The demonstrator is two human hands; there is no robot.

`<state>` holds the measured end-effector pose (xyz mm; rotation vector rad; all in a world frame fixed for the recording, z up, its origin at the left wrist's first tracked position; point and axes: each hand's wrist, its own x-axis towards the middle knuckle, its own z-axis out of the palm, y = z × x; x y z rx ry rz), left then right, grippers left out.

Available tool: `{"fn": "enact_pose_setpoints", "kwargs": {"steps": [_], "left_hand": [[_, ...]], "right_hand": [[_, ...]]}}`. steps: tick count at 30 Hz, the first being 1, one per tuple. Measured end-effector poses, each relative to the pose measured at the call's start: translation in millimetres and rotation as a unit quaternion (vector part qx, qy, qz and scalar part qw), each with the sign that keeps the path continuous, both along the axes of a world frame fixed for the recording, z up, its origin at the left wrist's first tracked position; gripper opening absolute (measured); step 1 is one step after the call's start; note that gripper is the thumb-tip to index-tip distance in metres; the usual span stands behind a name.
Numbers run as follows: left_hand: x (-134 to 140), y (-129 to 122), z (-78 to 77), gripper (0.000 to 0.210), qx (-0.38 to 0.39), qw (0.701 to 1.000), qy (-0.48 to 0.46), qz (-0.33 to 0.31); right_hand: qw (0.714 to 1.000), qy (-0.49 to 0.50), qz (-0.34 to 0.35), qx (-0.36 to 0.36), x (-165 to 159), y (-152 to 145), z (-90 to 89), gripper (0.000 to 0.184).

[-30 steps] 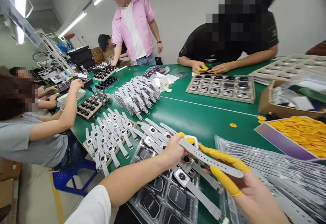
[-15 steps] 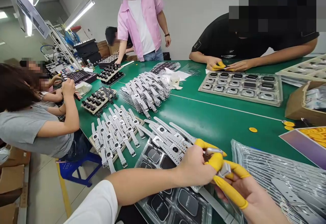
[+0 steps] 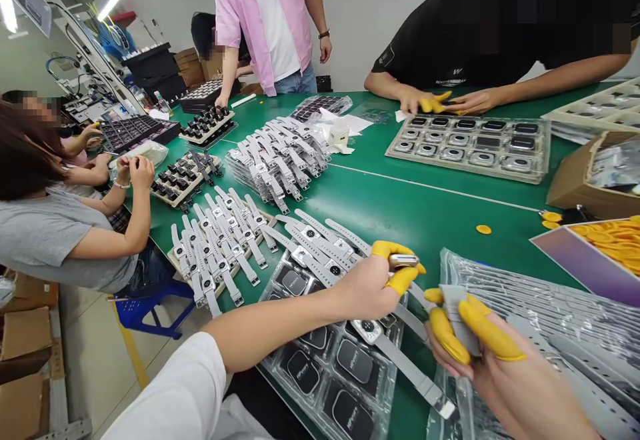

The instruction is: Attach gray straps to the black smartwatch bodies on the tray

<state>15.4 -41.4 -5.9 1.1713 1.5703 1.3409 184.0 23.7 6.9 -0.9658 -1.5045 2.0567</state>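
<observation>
Right of the frame's centre I see the left hand [image 3: 371,288], its grip pinching a watch case [image 3: 404,261] edge-on and nearly level, while the right hand [image 3: 503,360], toward the lower right, pinches a steeply tilted grey strap [image 3: 461,320], lower than the case and apart

An assembly workshop, with coworkers [image 3: 65,237] and watches [image 3: 223,266] lining a green table [image 3: 380,203].
</observation>
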Motion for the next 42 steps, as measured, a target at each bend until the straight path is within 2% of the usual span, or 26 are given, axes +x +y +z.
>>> {"fn": "enact_pose_setpoints", "kwargs": {"steps": [2, 5, 11, 18, 23, 28, 36, 42], "left_hand": [[1, -1, 3.5, 0.031, 0.031, 0.998, 0.045, -0.043], [0, -1, 8.3, 0.035, 0.084, 0.986, 0.103, -0.102], [-4, 2, 8.7, 0.053, 0.067, 0.970, 0.177, -0.155], [-6, 2, -6.1, 0.052, 0.136, 0.956, 0.202, -0.165], [-8, 1, -11.0, 0.053, 0.140, 0.939, 0.270, -0.162], [-8, 0, -11.8, 0.046, 0.127, 0.932, 0.304, -0.149], [-5, 0, -6.5, 0.047, 0.105, 0.922, 0.346, -0.140], [-7, -1, 3.1, 0.045, 0.135, 0.926, 0.313, -0.164]], "right_hand": [[0.999, 0.001, 0.020, -0.034, 0, -1, -1.7, 0.044], [0.999, -0.010, 0.008, -0.033, 2, -1, -3.4, 0.040], [0.999, -0.009, 0.005, -0.039, 4, -7, -0.8, 0.037], [0.997, 0.059, 0.037, -0.032, 2, -5, -15.5, 0.038], [0.996, 0.061, 0.055, -0.017, 2, -3, -22.7, 0.036], [0.997, 0.078, 0.016, -0.020, -3, -6, -17.1, 0.034], [0.988, 0.127, 0.024, -0.090, -8, -5, -4.9, 0.032], [0.986, 0.128, 0.021, -0.107, -6, -3, -1.7, 0.032]]}}
